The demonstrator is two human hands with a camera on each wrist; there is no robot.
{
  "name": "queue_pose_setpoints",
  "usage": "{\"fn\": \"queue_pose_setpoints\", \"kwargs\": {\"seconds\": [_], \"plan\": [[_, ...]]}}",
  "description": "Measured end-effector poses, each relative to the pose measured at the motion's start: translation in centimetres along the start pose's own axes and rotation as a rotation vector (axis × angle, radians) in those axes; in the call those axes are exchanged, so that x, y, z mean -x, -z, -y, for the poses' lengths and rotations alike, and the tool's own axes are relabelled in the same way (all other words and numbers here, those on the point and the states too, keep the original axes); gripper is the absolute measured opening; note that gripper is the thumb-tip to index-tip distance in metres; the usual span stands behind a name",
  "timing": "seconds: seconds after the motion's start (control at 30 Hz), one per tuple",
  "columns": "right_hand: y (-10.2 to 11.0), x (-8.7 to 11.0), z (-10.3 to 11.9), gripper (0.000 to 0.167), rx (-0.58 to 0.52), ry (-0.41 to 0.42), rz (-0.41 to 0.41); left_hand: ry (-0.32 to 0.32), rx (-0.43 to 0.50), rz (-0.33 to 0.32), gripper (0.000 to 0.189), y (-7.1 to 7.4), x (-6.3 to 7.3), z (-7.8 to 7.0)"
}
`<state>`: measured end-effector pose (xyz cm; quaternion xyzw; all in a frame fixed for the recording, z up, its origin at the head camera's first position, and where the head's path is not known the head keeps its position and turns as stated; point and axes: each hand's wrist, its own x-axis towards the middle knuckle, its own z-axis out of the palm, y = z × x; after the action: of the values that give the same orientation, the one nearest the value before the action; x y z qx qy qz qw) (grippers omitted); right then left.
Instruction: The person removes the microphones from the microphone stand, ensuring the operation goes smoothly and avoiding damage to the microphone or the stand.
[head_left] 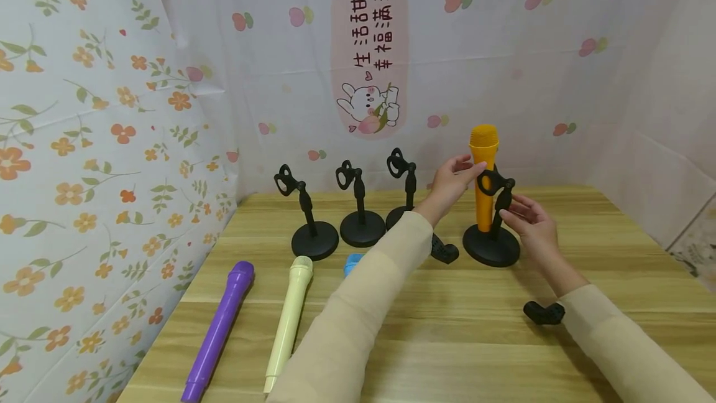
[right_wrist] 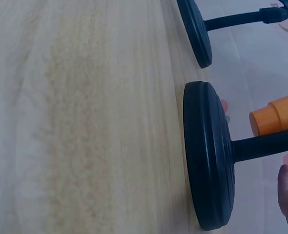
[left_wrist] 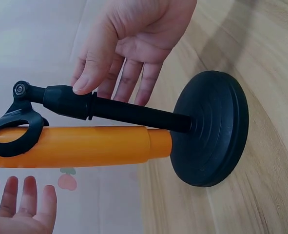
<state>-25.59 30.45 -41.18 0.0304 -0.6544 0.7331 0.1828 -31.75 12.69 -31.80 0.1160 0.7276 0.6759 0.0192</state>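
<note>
An orange microphone stands nearly upright, passing through the ring clip of a black microphone stand. Its lower end hangs just above the round base in the right wrist view. My left hand is at the microphone's left side, thumb by the clip; its loosely extended fingers show a small gap from the orange body in the left wrist view. From the other side, my right hand holds the stand's stem, thumb against the collar and fingers behind.
Three more black stands, among them the leftmost stand, line the back left. A purple microphone, a pale yellow microphone and a partly hidden blue microphone lie in front. Small black curved pieces lie on the wooden table.
</note>
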Motion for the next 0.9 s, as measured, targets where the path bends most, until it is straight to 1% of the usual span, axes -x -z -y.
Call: {"fn": "queue_pose_setpoints", "kwargs": {"seconds": [0.17,0.23,0.3,0.4,0.47,0.57,0.77,0.9], "plan": [[1.2,-2.0,-2.8,0.052,0.03,0.008,-0.01,-0.01,0.087,0.035,0.043,-0.3,-0.3,0.1],[1.5,-2.5,-3.6,0.051,-0.02,0.012,-0.011,-0.006,0.115,0.04,0.042,-0.4,-0.3,0.1],[1.0,-2.3,-3.1,0.05,-0.018,0.008,-0.011,0.003,0.138,0.044,0.042,-0.5,-0.4,0.0],[-0.3,-1.4,-1.6,0.045,-0.024,-0.001,-0.031,0.009,0.172,0.048,0.043,-0.6,-0.4,-0.2],[-1.2,-0.7,-0.4,0.041,-0.005,-0.012,-0.04,0.008,0.186,0.051,0.043,-0.7,-0.4,-0.3],[-1.9,-0.3,0.6,0.037,-0.009,-0.028,-0.054,0.004,0.199,0.055,0.041,-0.8,-0.4,-0.4],[-2.2,-0.3,0.8,0.032,-0.023,-0.049,-0.087,0.015,0.183,0.048,0.037,-1.0,-0.5,-0.3],[-2.2,-0.4,0.6,0.032,-0.021,-0.052,-0.088,0.024,0.183,0.031,0.034,-1.1,-0.4,-0.1]]}}
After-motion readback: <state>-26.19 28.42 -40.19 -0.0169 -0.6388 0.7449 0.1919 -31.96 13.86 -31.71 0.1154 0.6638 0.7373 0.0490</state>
